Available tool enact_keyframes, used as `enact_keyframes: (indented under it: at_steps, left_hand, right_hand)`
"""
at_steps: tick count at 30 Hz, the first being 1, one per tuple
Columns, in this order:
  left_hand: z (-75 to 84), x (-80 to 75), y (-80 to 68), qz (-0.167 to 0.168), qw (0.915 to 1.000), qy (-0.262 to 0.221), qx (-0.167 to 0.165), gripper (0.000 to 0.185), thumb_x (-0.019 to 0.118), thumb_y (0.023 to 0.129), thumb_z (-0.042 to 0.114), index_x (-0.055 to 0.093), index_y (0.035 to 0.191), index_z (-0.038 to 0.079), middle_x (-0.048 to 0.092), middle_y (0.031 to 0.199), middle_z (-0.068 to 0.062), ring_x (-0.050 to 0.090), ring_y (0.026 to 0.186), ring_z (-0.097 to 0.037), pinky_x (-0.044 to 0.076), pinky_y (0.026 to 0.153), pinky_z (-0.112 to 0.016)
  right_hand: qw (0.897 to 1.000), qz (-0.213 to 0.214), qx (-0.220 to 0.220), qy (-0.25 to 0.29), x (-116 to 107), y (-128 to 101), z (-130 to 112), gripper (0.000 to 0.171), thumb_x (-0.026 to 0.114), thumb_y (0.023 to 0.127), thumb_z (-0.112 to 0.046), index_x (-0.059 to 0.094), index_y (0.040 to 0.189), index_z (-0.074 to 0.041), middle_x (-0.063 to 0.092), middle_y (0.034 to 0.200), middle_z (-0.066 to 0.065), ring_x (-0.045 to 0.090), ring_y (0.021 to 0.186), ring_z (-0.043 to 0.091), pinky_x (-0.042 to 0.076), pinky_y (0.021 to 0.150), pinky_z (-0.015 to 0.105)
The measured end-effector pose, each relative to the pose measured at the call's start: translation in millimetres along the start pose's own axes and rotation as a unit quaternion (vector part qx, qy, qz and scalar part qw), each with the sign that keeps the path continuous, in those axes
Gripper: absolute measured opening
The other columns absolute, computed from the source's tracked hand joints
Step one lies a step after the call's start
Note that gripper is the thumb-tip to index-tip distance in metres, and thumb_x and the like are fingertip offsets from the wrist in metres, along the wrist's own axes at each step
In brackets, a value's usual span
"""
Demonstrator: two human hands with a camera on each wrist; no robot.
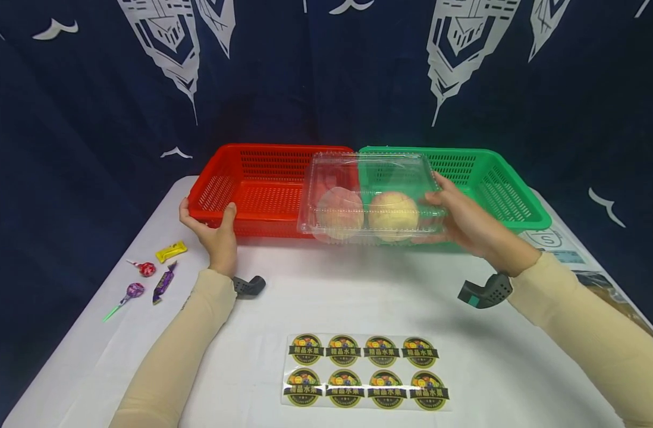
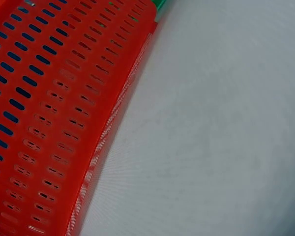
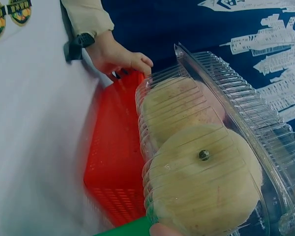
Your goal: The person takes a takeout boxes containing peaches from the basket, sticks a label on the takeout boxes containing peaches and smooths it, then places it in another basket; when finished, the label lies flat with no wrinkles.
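Both hands are busy: the right hand (image 1: 468,223) grips one end of the clear clamshell box (image 1: 369,199), held in the air over the seam between the red basket (image 1: 251,190) and green basket (image 1: 492,184), while the left hand (image 1: 214,235) clasps the red basket's near rim. Held from one end only, the box may tilt, and its two peaches (image 3: 196,162) could roll and spring the lid.
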State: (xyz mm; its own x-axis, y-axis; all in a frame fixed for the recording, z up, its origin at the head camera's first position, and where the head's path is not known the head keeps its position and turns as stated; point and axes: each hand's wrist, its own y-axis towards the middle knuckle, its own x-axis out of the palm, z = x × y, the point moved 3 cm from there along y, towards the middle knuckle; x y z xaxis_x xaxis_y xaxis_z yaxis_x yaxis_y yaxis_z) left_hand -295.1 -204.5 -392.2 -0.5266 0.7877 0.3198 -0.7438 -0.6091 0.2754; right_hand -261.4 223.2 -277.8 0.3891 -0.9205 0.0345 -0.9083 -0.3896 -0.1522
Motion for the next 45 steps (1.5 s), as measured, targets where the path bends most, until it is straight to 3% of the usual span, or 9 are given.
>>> enact_keyframes:
  at_steps: [13,21,29,39,45]
  left_hand:
    - [0.2,-0.6,-0.4,0.002,1.0000,-0.003,0.005,0.090,0.075,0.099,0.014,0.014,0.165,0.025,0.025,0.170,0.004,0.028,0.155,-0.013,0.039,0.124,-0.031]
    - [-1.6,-1.1,0.6,0.007,0.9999,0.002,-0.008,0.091,0.076,0.099,0.017,0.015,0.165,0.028,0.024,0.171,0.005,0.029,0.154,-0.008,0.035,0.122,-0.020]
    - [-1.1,0.4,1.8,0.006,0.9999,-0.011,-0.002,0.091,0.076,0.098,0.015,0.015,0.164,0.026,0.024,0.170,0.004,0.029,0.154,-0.010,0.034,0.126,-0.028]
    - [-0.6,0.1,2.9,0.004,1.0000,0.000,-0.009,0.092,0.077,0.098,0.018,0.014,0.165,0.028,0.024,0.170,0.005,0.028,0.155,-0.010,0.036,0.121,-0.020]
    - [-0.3,-0.3,2.4,0.002,0.9999,0.001,-0.010,0.092,0.076,0.098,0.017,0.014,0.165,0.029,0.023,0.171,0.005,0.028,0.155,-0.010,0.037,0.121,-0.022]
  right_hand:
    - [0.999,-0.020,-0.012,-0.038,5.8,-29.8,14.9,0.082,0.038,0.114,-0.025,-0.021,0.171,-0.031,-0.005,0.177,0.028,0.021,0.153,0.067,0.065,0.088,0.038]
    - [0.999,-0.019,-0.018,-0.034,10.6,-46.1,27.8,0.082,0.039,0.114,-0.021,-0.019,0.172,-0.031,-0.001,0.177,0.030,0.021,0.152,0.066,0.063,0.093,0.048]
    - [0.999,-0.021,-0.023,-0.035,11.8,-59.1,41.4,0.081,0.038,0.114,-0.020,-0.017,0.172,-0.031,-0.001,0.176,0.032,0.016,0.154,0.066,0.060,0.097,0.048]
    - [0.999,-0.027,-0.005,-0.045,13.2,-69.1,62.3,0.085,0.039,0.110,-0.020,-0.017,0.172,-0.034,0.003,0.175,0.034,0.035,0.146,0.061,0.060,0.097,0.050]
    - [0.999,-0.030,0.000,-0.040,12.1,-70.5,76.3,0.089,0.038,0.106,-0.015,-0.020,0.171,-0.032,0.008,0.173,0.038,0.050,0.138,0.041,0.061,0.094,0.046]
